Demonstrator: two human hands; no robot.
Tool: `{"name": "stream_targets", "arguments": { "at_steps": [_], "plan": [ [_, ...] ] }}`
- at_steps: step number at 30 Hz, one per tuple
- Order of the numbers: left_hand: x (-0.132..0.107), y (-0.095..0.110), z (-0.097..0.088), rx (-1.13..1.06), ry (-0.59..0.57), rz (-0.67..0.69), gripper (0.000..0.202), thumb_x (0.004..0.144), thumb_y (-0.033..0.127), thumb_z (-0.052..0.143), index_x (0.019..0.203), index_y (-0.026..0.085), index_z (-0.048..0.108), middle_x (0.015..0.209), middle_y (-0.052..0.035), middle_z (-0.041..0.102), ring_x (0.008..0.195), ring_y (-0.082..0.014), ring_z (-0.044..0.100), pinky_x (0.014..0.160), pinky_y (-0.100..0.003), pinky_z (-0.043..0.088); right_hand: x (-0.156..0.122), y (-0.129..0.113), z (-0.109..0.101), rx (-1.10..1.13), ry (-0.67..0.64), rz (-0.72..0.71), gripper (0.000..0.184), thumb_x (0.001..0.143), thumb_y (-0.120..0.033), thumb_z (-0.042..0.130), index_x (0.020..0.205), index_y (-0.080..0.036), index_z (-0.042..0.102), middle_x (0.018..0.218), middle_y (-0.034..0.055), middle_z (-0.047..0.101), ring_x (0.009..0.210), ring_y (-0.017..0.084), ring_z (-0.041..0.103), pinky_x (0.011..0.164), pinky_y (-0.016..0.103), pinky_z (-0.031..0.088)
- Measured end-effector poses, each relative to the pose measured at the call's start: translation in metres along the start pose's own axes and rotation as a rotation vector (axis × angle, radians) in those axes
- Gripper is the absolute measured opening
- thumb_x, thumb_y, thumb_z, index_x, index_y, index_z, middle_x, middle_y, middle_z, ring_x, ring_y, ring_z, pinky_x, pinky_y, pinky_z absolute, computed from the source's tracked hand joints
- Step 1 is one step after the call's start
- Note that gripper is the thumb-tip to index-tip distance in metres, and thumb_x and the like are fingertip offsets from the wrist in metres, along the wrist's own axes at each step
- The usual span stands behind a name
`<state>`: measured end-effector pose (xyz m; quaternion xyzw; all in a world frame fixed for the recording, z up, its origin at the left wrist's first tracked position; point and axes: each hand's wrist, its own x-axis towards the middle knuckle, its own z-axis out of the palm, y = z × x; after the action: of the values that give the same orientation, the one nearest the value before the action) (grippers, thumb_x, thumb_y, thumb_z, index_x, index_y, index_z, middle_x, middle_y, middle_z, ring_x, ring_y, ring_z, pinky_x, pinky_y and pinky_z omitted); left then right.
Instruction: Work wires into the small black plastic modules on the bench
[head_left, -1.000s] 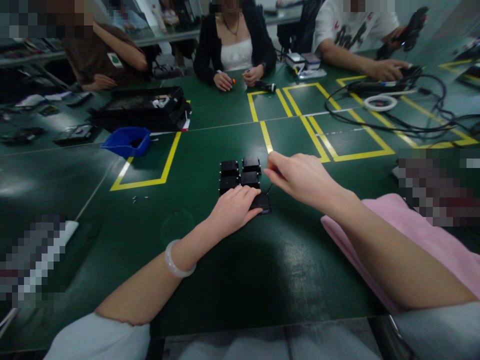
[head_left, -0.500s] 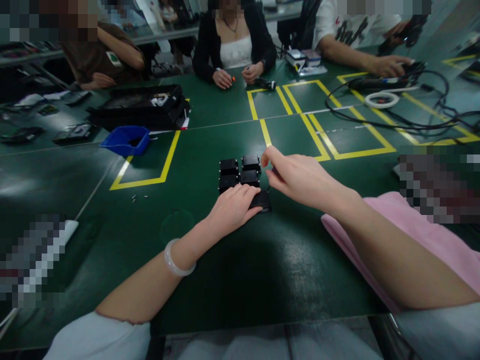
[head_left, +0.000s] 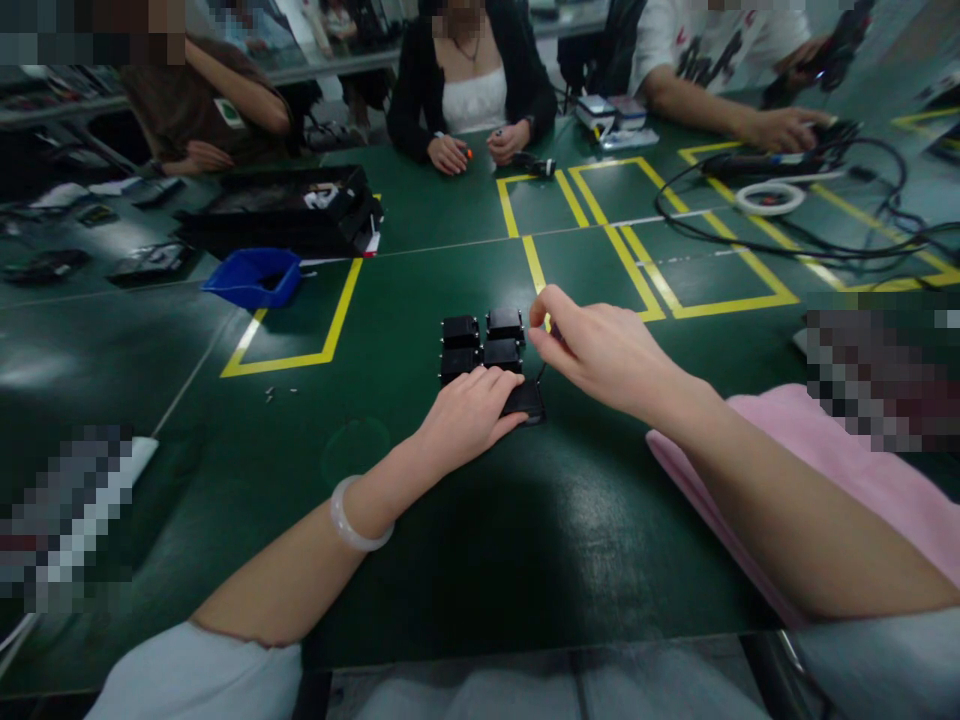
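Note:
Several small black boxes (head_left: 459, 330) with shiny metal points on their sides stand close together mid-table. My left hand (head_left: 472, 410) lies across the nearest black box (head_left: 525, 400), fingers over its top and thumb along its near edge, holding it against the table. Above its right edge, my right hand (head_left: 592, 345) is closed in a pinch. A thin dark rod (head_left: 541, 373), like a small screwdriver shaft or hex key, runs from below those fingers to the box's corner. The rod's upper end is hidden in the hand.
Tiny screws (head_left: 282, 391) lie on the green table left of the boxes. Beyond are a blue bin (head_left: 255, 278) and black trays (head_left: 285, 215). Cables (head_left: 780, 240) loop at the far right. Pink cloth (head_left: 795, 440) lies under my right arm. Three people sit opposite.
The right hand's index finger and thumb have shifted slightly, and more of the thin rod shows below them. My left hand stays on the nearest box. The whole view has shifted slightly.

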<state>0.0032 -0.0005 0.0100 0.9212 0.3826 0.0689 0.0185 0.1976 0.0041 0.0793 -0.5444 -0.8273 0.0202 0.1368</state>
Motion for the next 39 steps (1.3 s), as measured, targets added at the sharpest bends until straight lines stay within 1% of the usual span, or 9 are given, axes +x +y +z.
{"name": "stream_targets", "arguments": {
  "at_steps": [9,14,17,20,22,26,30,34,39],
  "plan": [
    [0.0,0.001,0.0,-0.01,-0.001,0.002,0.037,0.091,0.038,0.058,0.119,0.015,0.051,0.112,-0.0084,0.063,0.101,-0.023,0.06,0.085,-0.035,0.047,0.001,0.001,0.001,0.048,0.006,0.006,0.029,0.092,-0.029,0.037,0.116,-0.019,0.049,0.075,0.0016,0.064,0.061,0.015,0.054,0.056,0.026,0.026],
    [0.001,0.001,0.0,-0.007,0.001,0.002,0.036,0.092,0.038,0.057,0.119,0.015,0.051,0.113,-0.0086,0.063,0.101,-0.0231,0.06,0.086,-0.035,0.046,0.002,0.002,0.003,0.02,0.013,-0.003,0.028,0.095,-0.042,0.038,0.097,-0.02,0.055,0.069,0.0008,0.06,0.06,0.015,0.051,0.056,0.026,0.023],
    [0.0,0.0,0.0,-0.005,0.003,0.001,0.037,0.091,0.038,0.057,0.12,0.015,0.05,0.113,-0.0085,0.063,0.101,-0.0232,0.06,0.086,-0.035,0.046,0.002,0.004,0.006,0.056,0.068,-0.017,0.022,0.093,-0.038,0.042,0.093,-0.019,0.054,0.076,0.0021,0.061,0.065,0.015,0.051,0.057,0.026,0.025],
    [0.0,0.0,0.0,-0.009,0.003,0.005,0.036,0.092,0.038,0.056,0.119,0.016,0.05,0.113,-0.0086,0.063,0.102,-0.0229,0.06,0.086,-0.034,0.046,0.003,0.005,0.011,0.258,0.126,-0.078,0.013,0.093,-0.028,0.042,0.094,-0.019,0.05,0.088,0.0037,0.06,0.074,0.014,0.052,0.063,0.026,0.032],
    [0.0,0.0,0.001,-0.008,0.007,0.008,0.036,0.092,0.039,0.056,0.119,0.016,0.05,0.113,-0.0088,0.063,0.102,-0.023,0.059,0.086,-0.034,0.046,0.005,0.006,0.016,0.505,0.108,-0.105,0.012,0.095,-0.027,0.038,0.094,-0.02,0.047,0.081,0.0003,0.058,0.071,0.012,0.053,0.067,0.026,0.035],
    [0.0,0.0,0.002,0.011,0.013,-0.002,0.036,0.091,0.04,0.057,0.118,0.016,0.051,0.112,-0.0082,0.063,0.1,-0.0235,0.059,0.085,-0.035,0.046,0.009,0.008,0.026,0.923,0.1,-0.108,0.023,0.097,-0.037,0.038,0.082,-0.021,0.043,0.064,-0.0055,0.048,0.06,0.009,0.051,0.063,0.025,0.039],
    [0.0,0.0,0.004,0.022,0.001,-0.001,0.036,0.092,0.041,0.056,0.118,0.017,0.051,0.112,-0.0077,0.063,0.101,-0.0235,0.059,0.086,-0.035,0.045,0.011,0.008,0.03,1.075,0.078,-0.119,0.035,0.096,-0.048,0.037,0.072,-0.023,0.039,0.059,-0.0068,0.043,0.056,0.008,0.048,0.061,0.025,0.04],
    [0.0,0.0,0.004,0.03,0.005,0.002,0.036,0.092,0.041,0.055,0.119,0.017,0.05,0.111,-0.0075,0.063,0.1,-0.024,0.059,0.085,-0.036,0.046,0.01,0.008,0.03,0.919,0.082,-0.12,0.037,0.097,-0.048,0.033,0.071,-0.022,0.04,0.062,-0.0045,0.048,0.061,0.009,0.05,0.065,0.026,0.039],
    [0.0,0.0,0.003,0.018,0.005,0.005,0.036,0.092,0.04,0.055,0.119,0.016,0.05,0.112,-0.0079,0.062,0.1,-0.0234,0.059,0.085,-0.035,0.045,0.008,0.01,0.026,0.264,0.263,-0.06,0.033,0.098,-0.042,0.031,0.082,-0.02,0.049,0.081,0.0035,0.059,0.073,0.014,0.052,0.067,0.028,0.034]
  ]
}}
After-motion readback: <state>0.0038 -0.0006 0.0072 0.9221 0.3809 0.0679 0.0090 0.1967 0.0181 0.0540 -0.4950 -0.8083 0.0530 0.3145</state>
